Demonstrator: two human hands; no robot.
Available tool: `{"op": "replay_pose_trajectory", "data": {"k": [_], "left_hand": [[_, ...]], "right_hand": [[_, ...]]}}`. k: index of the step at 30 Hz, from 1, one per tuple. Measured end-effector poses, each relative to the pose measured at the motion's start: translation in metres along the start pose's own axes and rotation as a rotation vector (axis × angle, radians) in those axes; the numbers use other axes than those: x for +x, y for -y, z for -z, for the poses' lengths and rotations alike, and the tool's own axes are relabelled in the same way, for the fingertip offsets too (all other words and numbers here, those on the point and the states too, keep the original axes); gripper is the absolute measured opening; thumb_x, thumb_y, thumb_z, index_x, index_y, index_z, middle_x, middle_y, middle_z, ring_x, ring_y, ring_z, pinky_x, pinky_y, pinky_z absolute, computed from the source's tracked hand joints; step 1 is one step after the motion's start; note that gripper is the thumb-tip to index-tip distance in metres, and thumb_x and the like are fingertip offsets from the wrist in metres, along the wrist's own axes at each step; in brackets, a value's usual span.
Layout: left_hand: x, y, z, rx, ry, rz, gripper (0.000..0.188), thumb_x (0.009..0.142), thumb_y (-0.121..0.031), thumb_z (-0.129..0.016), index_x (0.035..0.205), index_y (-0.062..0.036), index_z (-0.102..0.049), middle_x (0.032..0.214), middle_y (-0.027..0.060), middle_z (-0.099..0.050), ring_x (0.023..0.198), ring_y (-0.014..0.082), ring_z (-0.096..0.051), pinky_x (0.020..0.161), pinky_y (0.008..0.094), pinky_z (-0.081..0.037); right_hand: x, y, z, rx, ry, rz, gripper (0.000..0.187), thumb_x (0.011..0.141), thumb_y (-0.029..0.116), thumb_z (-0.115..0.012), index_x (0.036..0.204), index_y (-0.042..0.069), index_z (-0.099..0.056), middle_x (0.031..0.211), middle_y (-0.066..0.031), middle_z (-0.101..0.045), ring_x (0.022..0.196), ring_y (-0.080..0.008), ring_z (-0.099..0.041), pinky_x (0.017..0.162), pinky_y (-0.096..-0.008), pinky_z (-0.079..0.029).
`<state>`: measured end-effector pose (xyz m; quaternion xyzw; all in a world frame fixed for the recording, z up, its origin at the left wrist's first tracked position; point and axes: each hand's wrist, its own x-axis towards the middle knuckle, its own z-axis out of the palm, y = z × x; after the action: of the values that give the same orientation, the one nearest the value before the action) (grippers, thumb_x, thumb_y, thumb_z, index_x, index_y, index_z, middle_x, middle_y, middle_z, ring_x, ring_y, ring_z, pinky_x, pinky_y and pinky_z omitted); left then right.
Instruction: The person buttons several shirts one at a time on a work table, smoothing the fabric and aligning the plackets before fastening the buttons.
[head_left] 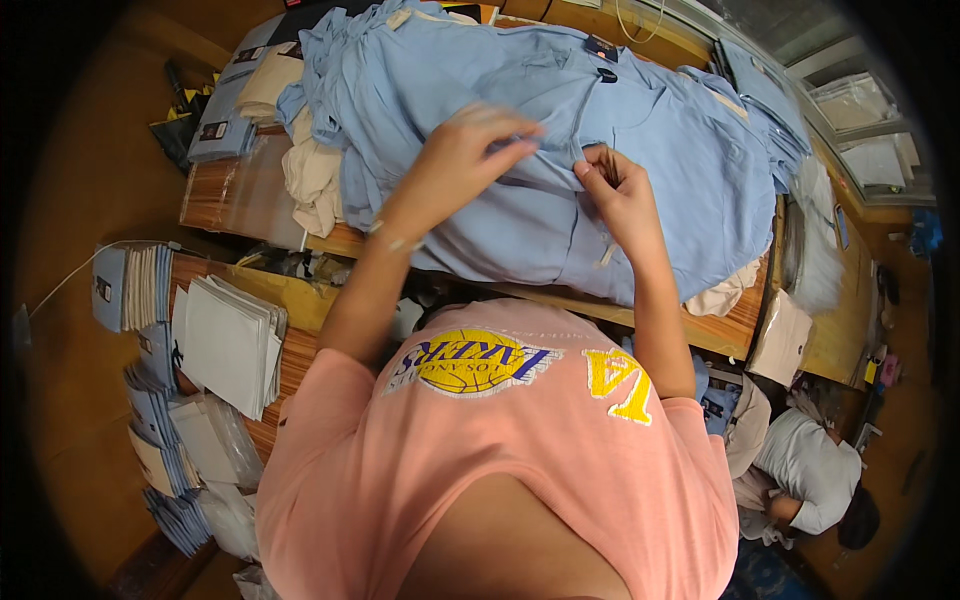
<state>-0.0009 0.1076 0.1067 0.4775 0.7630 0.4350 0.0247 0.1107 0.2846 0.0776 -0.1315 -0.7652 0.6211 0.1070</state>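
Note:
A light-blue shirt point(680, 190) lies spread over the table in front of me, on a heap of similar blue garments. My right hand point(622, 195) pinches the edge of its front opening between thumb and fingers. Something thin and dark shows inside that hand, too covered to name. My left hand point(470, 150) hovers over the cloth to the left, smeared by motion, its thumb apart from its stretched fingers and nothing visible between them. A dark tag point(601, 48) sits near the shirt's collar.
Folded blue garments point(222, 138) and cream cloth point(312, 180) lie at the left. A stack of white sheets point(230, 335) stands on the lower left table, beside folded garment piles point(150, 285). At the right are clear plastic bags point(815, 240) and another person point(810, 465) bending down.

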Motion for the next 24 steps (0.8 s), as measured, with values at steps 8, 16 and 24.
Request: {"op": "replay_pose_trajectory", "data": {"k": [8, 16, 24], "left_hand": [[0.027, 0.024, -0.073, -0.334, -0.104, 0.127, 0.017, 0.072, -0.012, -0.070, 0.088, -0.0052, -0.070, 0.082, 0.0035, -0.060, 0.076, 0.0130, -0.055, 0.070, 0.0231, -0.043], [0.026, 0.022, -0.086, -0.097, -0.204, 0.039, 0.010, 0.072, -0.012, -0.071, 0.077, -0.0037, -0.068, 0.078, 0.0041, -0.057, 0.074, 0.0153, -0.054, 0.066, 0.0237, -0.042], [0.023, 0.024, -0.087, -0.202, -0.181, -0.017, 0.010, 0.087, -0.010, -0.052, 0.085, 0.0003, -0.051, 0.083, 0.0068, -0.055, 0.076, 0.0160, -0.051, 0.073, 0.0250, -0.041]], "right_hand": [[-0.019, -0.010, 0.011, -0.239, -0.100, -0.029, 0.019, 0.083, 0.013, -0.059, 0.085, -0.005, -0.058, 0.052, -0.0028, -0.043, 0.049, -0.0082, -0.035, 0.045, -0.0264, -0.030], [-0.022, -0.025, 0.008, -0.134, -0.131, -0.066, 0.020, 0.083, 0.014, -0.059, 0.088, -0.005, -0.059, 0.052, -0.0046, -0.044, 0.047, -0.0088, -0.036, 0.045, -0.0271, -0.032], [-0.022, -0.024, 0.008, -0.174, -0.145, -0.055, 0.019, 0.083, 0.015, -0.059, 0.085, -0.004, -0.060, 0.050, -0.0057, -0.043, 0.046, -0.0104, -0.036, 0.045, -0.0283, -0.031]]}}
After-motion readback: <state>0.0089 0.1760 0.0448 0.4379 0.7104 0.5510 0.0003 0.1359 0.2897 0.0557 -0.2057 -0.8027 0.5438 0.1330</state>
